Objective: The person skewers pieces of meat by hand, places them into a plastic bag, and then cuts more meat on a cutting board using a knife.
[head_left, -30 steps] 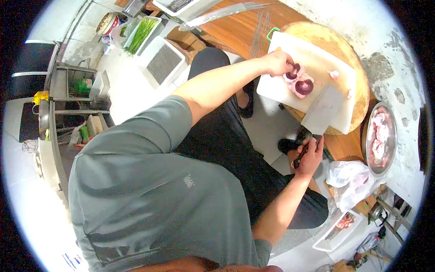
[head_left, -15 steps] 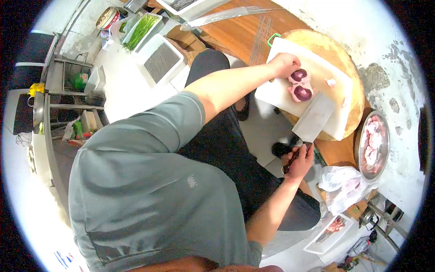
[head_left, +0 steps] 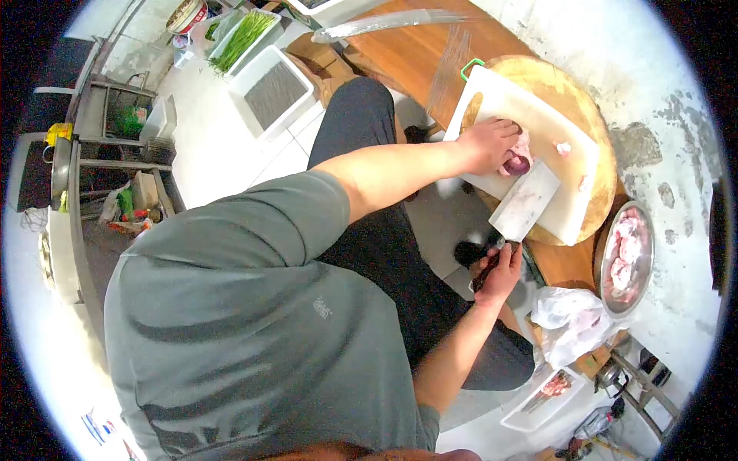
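Note:
My left hand point(head_left: 490, 144) lies over a piece of pink meat with a dark red centre point(head_left: 516, 164), its fingers curled on the meat and hiding much of it. The meat rests on a white cutting board point(head_left: 565, 173). My right hand point(head_left: 501, 270) grips the dark handle of a cleaver point(head_left: 526, 201). Its broad blade lies nearly flat to my view over the board's near edge, close beside the meat; I cannot tell whether they touch. Under the board is a round wooden chopping block point(head_left: 596, 115). A small pale scrap point(head_left: 563, 148) sits farther across the board.
A metal bowl of meat pieces point(head_left: 626, 257) stands right of the block, by the wall. Nearby are a white plastic bag point(head_left: 569, 323) and a white tray point(head_left: 523, 419) of reddish pieces. Green stalks point(head_left: 244, 38) fill a container at upper left, near another white bin point(head_left: 296, 107).
My left hand has moved from the meat's upper left side to over it, covering most of it. The cleaver stays in my right hand, shifted slightly in view.

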The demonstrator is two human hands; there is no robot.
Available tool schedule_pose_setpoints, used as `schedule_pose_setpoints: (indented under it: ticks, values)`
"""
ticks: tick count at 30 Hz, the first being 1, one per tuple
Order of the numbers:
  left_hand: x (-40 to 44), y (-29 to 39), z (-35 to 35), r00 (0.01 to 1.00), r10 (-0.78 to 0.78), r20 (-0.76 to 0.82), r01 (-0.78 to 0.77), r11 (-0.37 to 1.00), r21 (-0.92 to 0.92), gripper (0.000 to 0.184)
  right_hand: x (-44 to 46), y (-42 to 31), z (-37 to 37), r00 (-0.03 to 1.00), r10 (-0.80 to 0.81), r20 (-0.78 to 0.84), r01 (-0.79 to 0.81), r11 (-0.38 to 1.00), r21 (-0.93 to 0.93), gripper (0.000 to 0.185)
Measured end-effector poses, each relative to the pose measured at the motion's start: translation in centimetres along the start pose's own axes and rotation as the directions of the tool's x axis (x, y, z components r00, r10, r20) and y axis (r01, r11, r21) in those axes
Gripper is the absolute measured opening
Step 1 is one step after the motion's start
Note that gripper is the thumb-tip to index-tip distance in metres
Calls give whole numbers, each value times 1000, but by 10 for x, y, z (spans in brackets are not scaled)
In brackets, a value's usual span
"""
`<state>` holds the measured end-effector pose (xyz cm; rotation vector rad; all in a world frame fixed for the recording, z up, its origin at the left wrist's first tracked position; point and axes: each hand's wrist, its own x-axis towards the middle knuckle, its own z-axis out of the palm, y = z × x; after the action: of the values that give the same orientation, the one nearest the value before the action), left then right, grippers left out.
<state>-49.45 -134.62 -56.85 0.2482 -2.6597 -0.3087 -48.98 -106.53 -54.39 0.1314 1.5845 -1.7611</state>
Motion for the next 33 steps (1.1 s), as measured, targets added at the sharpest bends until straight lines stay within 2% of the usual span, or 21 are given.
schedule_pose_setpoints:
  ticks: [2, 3, 6, 7, 10, 16, 22, 25, 28, 29, 32, 33]
  values:
    - [3, -8, -2, 1000, 26, -9, -26, 995, -99, 33, 1, -1, 5, 1000, 3, -22, -3, 1000, -15, 23]
    - [7, -12, -2, 985, -158, 64, 170, 915, -366, 25, 3, 2, 1, 1000, -20, 16, 20, 1000, -17, 26]
    - [11, -14, -39, 858, -451, 247, 513, 717, -472, 30, -4, 3, 1, 1000, -5, 4, 5, 1000, 3, 28]
    - [11, -21, -29, 843, -513, 162, 533, 759, -374, 34, -6, 3, 1, 1000, 0, 9, 0, 1000, -4, 29]
    - [9, -6, -28, 852, -521, 44, 523, 850, -61, 41, -8, 3, 0, 1000, 11, 17, -10, 1000, -24, 32]
    - [14, -13, -11, 825, -549, 135, 565, 811, -150, 52, -10, 1, 1, 1000, 28, 3, -28, 999, -26, 34]
    - [27, -2, -23, 738, -605, 298, 642, 766, -34, 56, -5, 6, -5, 999, 51, 20, -51, 999, 15, 35]
    - [28, -4, -13, 753, -597, 277, 626, 779, -23, 62, -3, 3, -2, 997, 73, -8, -73, 997, 9, 30]
    - [23, -10, -16, 776, -558, 294, 590, 807, -26, 62, -3, 5, -4, 999, 0, 48, 1, 1000, -19, 27]
    - [18, -5, -20, 819, -547, 175, 561, 827, -38, 49, -4, 5, -6, 998, 6, 58, -4, 1000, -30, 26]
    - [12, -14, -18, 904, -426, -48, 418, 901, -111, 36, -7, 7, -5, 998, -4, 58, 5, 1000, -12, 26]
    - [15, 1, -39, 965, -259, -35, 257, 965, -43, 28, -6, 7, -4, 998, -9, 57, 9, 1000, -11, 26]
